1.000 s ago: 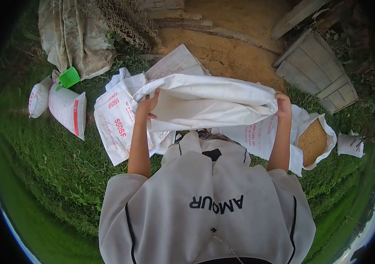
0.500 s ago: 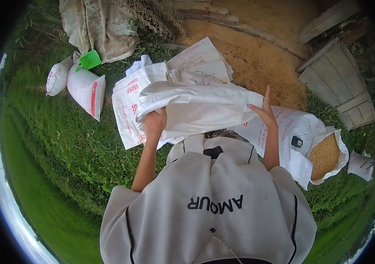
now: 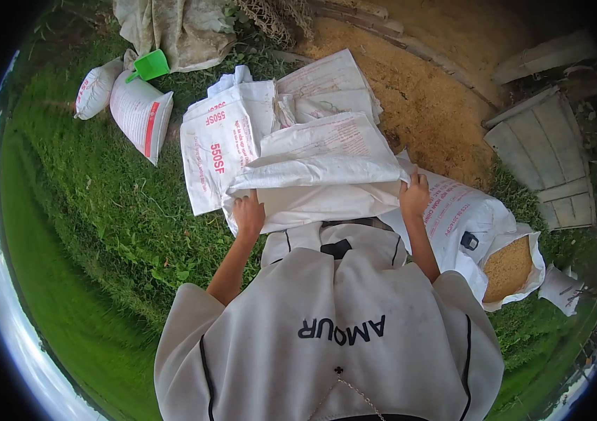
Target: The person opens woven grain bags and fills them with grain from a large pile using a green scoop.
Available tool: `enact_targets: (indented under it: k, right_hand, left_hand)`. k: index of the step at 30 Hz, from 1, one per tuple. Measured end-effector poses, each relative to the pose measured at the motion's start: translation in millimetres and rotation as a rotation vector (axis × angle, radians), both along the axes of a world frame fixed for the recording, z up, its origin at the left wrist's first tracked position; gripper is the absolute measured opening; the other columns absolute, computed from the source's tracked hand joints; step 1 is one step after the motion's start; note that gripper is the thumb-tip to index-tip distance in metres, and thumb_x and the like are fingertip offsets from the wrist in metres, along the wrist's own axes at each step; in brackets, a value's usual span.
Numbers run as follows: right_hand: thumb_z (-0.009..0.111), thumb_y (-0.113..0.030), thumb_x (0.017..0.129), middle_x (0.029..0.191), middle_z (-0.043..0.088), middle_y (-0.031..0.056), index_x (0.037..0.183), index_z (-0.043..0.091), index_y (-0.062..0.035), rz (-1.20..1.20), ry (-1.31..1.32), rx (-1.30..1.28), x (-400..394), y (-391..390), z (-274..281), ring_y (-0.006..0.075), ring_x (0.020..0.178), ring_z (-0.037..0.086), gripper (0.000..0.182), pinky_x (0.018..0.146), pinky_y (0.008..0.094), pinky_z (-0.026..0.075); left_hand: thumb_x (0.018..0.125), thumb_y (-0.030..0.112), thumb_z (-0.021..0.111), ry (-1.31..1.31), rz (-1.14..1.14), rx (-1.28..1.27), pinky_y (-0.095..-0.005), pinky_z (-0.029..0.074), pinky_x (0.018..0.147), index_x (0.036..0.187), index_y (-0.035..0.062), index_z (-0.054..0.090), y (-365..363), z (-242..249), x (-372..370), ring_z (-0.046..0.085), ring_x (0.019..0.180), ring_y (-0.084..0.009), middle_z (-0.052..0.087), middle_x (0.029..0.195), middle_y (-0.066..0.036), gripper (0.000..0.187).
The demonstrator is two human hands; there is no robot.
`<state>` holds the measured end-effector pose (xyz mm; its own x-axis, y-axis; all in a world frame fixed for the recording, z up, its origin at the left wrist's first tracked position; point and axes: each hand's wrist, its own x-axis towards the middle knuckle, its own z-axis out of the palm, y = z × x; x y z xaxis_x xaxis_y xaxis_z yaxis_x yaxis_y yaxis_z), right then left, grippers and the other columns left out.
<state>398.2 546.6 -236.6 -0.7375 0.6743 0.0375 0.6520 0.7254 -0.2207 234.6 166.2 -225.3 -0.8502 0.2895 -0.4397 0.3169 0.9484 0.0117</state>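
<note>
A white woven sack [image 3: 326, 151] with red print lies across in front of me, its mouth facing my body and its rim folded over. My left hand [image 3: 248, 214] grips the rim at the left corner, fingers closed on it. At the opposite corner my right hand [image 3: 415, 195] is closed round the rim too. Between my hands the mouth gapes a little, showing the plain white inside. Under and beyond it lie more flat white sacks [image 3: 207, 158], one marked 550SF. To my right an open sack [image 3: 452, 217] of golden grain [image 3: 509, 272] lies near my right forearm.
A small dark device [image 3: 469, 241] rests on the grain sack. Two filled sacks [image 3: 140, 116] stand at the left with a green scoop [image 3: 150, 66] on top. Grain husks [image 3: 403, 91] cover the ground ahead, and a grey slatted panel [image 3: 547, 154] lies at the right.
My right hand, spread against the sack's corner before, is now closed on its rim. The sack has been drawn flatter, and its folded rim pulled straight between my hands.
</note>
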Motion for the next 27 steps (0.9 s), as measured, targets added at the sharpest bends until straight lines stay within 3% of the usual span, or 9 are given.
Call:
enact_targets:
  k: [5, 9, 11, 13, 16, 18, 21, 26, 27]
  right_hand:
    - [0.065, -0.014, 0.075, 0.078, 0.062, 0.0151, 0.106, 0.062, -0.0045, -0.341, 0.322, -0.166, -25.4, -1.1, 16.6, 0.0308, 0.069, 0.060, 0.033, 0.066, 0.0361, 0.049]
    - [0.063, -0.010, 0.076, 0.075, 0.064, 0.0119, 0.099, 0.063, 0.0002, -0.567, 0.433, -0.625, -29.8, -12.1, 10.0, 0.0222, 0.065, 0.062, 0.025, 0.063, 0.0323, 0.049]
    - [0.060, -0.008, 0.078, 0.080, 0.064, 0.0102, 0.101, 0.062, 0.0005, -0.681, 0.569, -0.912, -23.4, -9.3, 8.6, 0.0205, 0.068, 0.061, 0.024, 0.066, 0.0324, 0.049]
    - [0.058, -0.007, 0.080, 0.085, 0.064, 0.0086, 0.103, 0.061, 0.0008, -0.763, 0.697, -1.208, -18.0, 0.4, 12.3, 0.0188, 0.072, 0.061, 0.024, 0.069, 0.0325, 0.050]
    - [0.053, -0.004, 0.084, 0.099, 0.063, 0.0089, 0.110, 0.056, 0.0015, -0.680, 0.775, -1.593, -2.9, 15.2, 15.7, 0.0201, 0.085, 0.062, 0.027, 0.077, 0.0344, 0.050]
    - [0.049, -0.001, 0.085, 0.110, 0.059, 0.0121, 0.115, 0.053, 0.0010, -0.484, 0.744, -1.777, 12.7, 39.8, 24.1, 0.0200, 0.095, 0.060, 0.030, 0.083, 0.0351, 0.049]
    - [0.052, -0.002, 0.083, 0.112, 0.059, 0.0132, 0.113, 0.054, 0.0021, -0.470, 0.495, -1.901, 50.1, 66.0, 46.8, 0.0212, 0.099, 0.060, 0.030, 0.087, 0.0349, 0.048]
    - [0.056, -0.003, 0.074, 0.110, 0.060, 0.0139, 0.112, 0.053, 0.0046, -0.276, 0.037, -2.126, 96.6, 124.7, 59.3, 0.0231, 0.096, 0.061, 0.039, 0.084, 0.0364, 0.049]
    - [0.057, -0.003, 0.070, 0.108, 0.060, 0.0142, 0.111, 0.053, 0.0054, -0.233, -0.099, -2.197, 100.6, 131.2, 62.3, 0.0234, 0.095, 0.061, 0.042, 0.083, 0.0368, 0.050]
  left_hand:
    - [0.074, 0.017, 0.068, 0.576, -0.126, 0.053, -0.0425, 0.031, 0.092, 0.120, 0.0066, 0.044, -31.6, -22.8, 18.6, 0.039, 0.109, -0.0296, 0.036, 0.123, -0.014, 0.053]
    - [0.063, 0.023, 0.080, 0.676, 0.380, 0.237, -0.0486, 0.035, 0.088, 0.121, 0.0069, 0.035, -19.6, -18.0, 15.9, 0.038, 0.111, -0.0370, 0.036, 0.119, -0.020, 0.075]
    - [0.063, 0.022, 0.080, 0.574, 1.010, 0.311, -0.0488, 0.042, 0.078, 0.120, 0.0059, 0.032, -23.0, -14.9, 4.1, 0.045, 0.104, -0.0402, 0.038, 0.116, -0.023, 0.076]
    - [0.071, 0.026, 0.073, 0.327, 0.728, 0.497, -0.0446, 0.047, 0.069, 0.112, -0.0003, 0.052, -86.8, -83.0, -9.5, 0.060, 0.085, -0.0376, 0.059, 0.099, -0.021, 0.052]
    - [0.076, 0.022, 0.069, 0.041, 0.744, 0.621, -0.0411, 0.049, 0.076, 0.110, 0.0001, 0.057, -89.4, -63.3, -36.2, 0.063, 0.088, -0.0305, 0.064, 0.099, -0.015, 0.042]
    - [0.081, 0.018, 0.065, -0.690, 0.978, 1.454, -0.0372, 0.050, 0.083, 0.118, -0.0015, 0.051, -89.8, -45.6, -40.2, 0.061, 0.095, -0.0243, 0.061, 0.109, -0.011, 0.044]
    - [0.083, 0.014, 0.063, -1.097, 1.019, 1.479, -0.0337, 0.049, 0.088, 0.123, -0.0029, 0.046, -92.3, 11.0, -19.5, 0.057, 0.104, -0.0206, 0.056, 0.119, -0.010, 0.047]
    - [0.066, 0.013, 0.073, -1.715, 0.537, 1.106, -0.0374, 0.034, 0.102, 0.134, -0.0062, 0.032, -169.6, 37.3, -23.2, 0.046, 0.120, -0.0262, 0.047, 0.130, -0.016, 0.081]
    - [0.063, 0.013, 0.073, -1.669, 0.773, 0.926, -0.0385, 0.034, 0.102, 0.133, -0.0080, 0.031, -178.9, 50.3, -32.8, 0.046, 0.120, -0.0270, 0.047, 0.130, -0.017, 0.084]
